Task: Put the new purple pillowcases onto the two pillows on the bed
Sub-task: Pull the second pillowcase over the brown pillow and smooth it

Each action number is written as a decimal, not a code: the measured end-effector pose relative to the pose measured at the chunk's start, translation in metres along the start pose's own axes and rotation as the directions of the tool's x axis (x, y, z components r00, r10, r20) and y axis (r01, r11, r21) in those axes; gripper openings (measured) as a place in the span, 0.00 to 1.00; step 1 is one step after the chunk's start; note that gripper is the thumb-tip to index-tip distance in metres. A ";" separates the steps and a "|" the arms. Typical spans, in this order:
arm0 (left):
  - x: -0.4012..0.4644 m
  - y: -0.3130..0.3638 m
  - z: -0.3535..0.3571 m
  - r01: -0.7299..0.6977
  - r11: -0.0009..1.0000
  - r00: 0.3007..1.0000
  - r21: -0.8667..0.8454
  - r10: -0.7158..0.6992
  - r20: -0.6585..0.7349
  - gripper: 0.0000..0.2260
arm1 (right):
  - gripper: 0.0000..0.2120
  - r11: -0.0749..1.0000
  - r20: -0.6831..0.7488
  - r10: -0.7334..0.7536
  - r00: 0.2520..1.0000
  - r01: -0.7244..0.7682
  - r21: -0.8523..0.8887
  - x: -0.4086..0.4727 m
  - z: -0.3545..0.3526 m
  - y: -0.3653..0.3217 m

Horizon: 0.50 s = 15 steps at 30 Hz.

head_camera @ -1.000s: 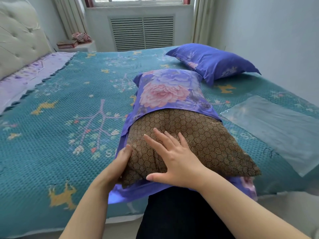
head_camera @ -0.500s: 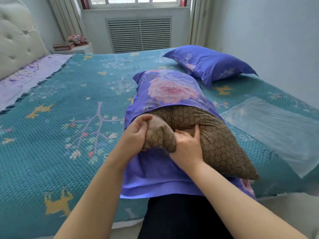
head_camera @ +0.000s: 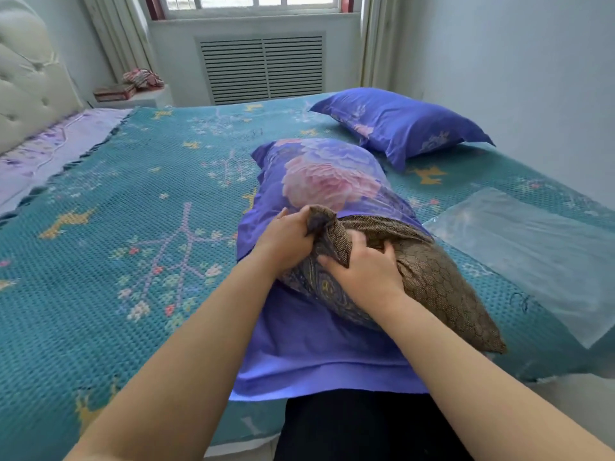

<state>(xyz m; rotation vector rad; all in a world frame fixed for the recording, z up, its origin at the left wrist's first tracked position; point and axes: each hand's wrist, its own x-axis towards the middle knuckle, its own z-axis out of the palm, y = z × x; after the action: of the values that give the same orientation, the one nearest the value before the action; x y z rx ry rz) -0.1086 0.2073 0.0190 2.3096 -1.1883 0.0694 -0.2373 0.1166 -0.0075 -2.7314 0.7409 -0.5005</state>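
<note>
A: Where does the pillow sit?

B: The brown pillow (head_camera: 429, 271) lies in the lower middle of the frame on the teal bedspread (head_camera: 116, 227), its far end inside the purple pillowcase (head_camera: 319, 181) with the big pink flower. The near end sticks out, over the case's lower flap spread flat towards the person.

A: And the hands?

B: The left hand (head_camera: 286, 239) has its grip closed on the pillow's near left corner, which is folded up and over. The right hand (head_camera: 362, 274) presses on the pillow just beside it, fingers curled around the same folded fabric, so that grip is closed on the pillow too.

A: The other pillow?

B: The second pillow (head_camera: 399, 124) lies in the upper right, fully inside its purple case, well apart from the first.

A: Anything else on the bed?

B: A clear plastic bag (head_camera: 525, 254) lies flat at the right, near the brown pillow.
</note>
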 end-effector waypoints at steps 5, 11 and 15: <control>0.051 0.001 0.000 0.048 0.970 0.983 0.237 -0.088 0.159 0.16 | 0.53 0.896 0.002 -0.223 0.975 0.206 -0.393 -0.009 -0.003 -0.009; 0.079 -0.021 0.007 0.238 0.958 0.945 0.162 -0.267 0.190 0.20 | 0.55 0.880 0.299 -0.191 0.935 0.298 -0.369 0.049 0.001 0.007; 0.057 -0.030 0.008 0.427 0.892 0.896 -0.148 -0.440 -0.066 0.21 | 0.54 0.881 0.402 -0.219 0.889 0.357 -0.310 0.076 -0.001 0.012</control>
<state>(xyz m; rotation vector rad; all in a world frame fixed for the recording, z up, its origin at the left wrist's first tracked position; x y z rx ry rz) -0.0526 0.1758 0.0154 2.3680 -0.5858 -0.0556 -0.1816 0.0670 0.0090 -3.1867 0.3527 0.1096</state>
